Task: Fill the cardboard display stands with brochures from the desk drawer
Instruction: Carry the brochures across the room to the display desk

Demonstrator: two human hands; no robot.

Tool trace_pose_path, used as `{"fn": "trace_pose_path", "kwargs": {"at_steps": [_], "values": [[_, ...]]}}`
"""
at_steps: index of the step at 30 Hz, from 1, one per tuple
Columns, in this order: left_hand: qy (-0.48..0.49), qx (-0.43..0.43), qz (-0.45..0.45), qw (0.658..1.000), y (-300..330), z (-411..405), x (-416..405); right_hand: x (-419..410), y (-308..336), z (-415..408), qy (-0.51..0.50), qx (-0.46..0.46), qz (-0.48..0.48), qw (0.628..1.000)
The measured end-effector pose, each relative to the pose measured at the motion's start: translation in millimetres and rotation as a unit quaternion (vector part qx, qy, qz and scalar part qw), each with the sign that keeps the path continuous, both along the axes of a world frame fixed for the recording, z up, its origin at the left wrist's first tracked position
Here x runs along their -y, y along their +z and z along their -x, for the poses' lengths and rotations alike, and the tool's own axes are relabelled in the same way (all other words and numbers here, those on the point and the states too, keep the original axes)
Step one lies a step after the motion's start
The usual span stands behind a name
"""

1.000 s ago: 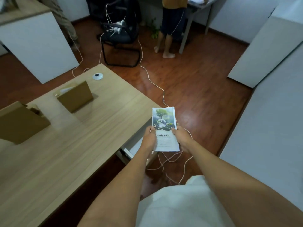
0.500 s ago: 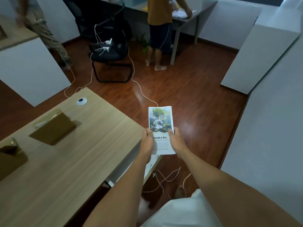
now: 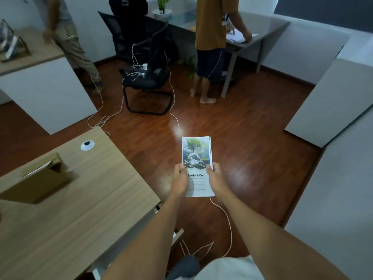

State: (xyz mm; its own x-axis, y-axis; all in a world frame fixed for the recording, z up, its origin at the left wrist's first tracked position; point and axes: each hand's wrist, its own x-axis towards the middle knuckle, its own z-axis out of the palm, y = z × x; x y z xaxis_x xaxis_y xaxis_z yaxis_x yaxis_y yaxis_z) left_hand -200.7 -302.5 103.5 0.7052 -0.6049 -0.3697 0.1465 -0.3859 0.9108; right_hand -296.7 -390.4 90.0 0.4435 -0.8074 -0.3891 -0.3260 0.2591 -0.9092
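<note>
Head view: left hand [image 3: 180, 179] and right hand [image 3: 216, 178] both clenched on brochure stack [image 3: 196, 156], fingers [image 3: 210, 170] pinching long edges, likely squaring sheets. Stack over floor, right of worktop [image 3: 96, 199]. Stand [image 3: 38, 184] well left of fingers, unfilled, likely next target.

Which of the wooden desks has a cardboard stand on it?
The near desk, just left of the left hand. A cardboard stand sits on it, and a round cable grommet. The far-left desk holds a clear stand instead.
</note>
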Motion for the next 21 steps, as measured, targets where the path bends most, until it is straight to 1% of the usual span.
{"fn": "trace_pose_path", "kwargs": {"at_steps": [5,11,16,21], "values": [[0.017,-0.011,0.012,1.000,3,-3,44,46,0,-7,-0.001,0.018,-0.005,1.000],[0.030,-0.031,0.036,0.998,0,-17,101,112,-3,-25,0.026,-0.003,0.014,1.000],[0.053,-0.029,0.033,0.998,0,-54,151,163,6,-64,0.062,-0.021,0.018,0.998],[0.091,-0.041,0.031,0.995,-4,-110,207,221,8,-124,0.095,-0.036,0.010,0.995]]}}
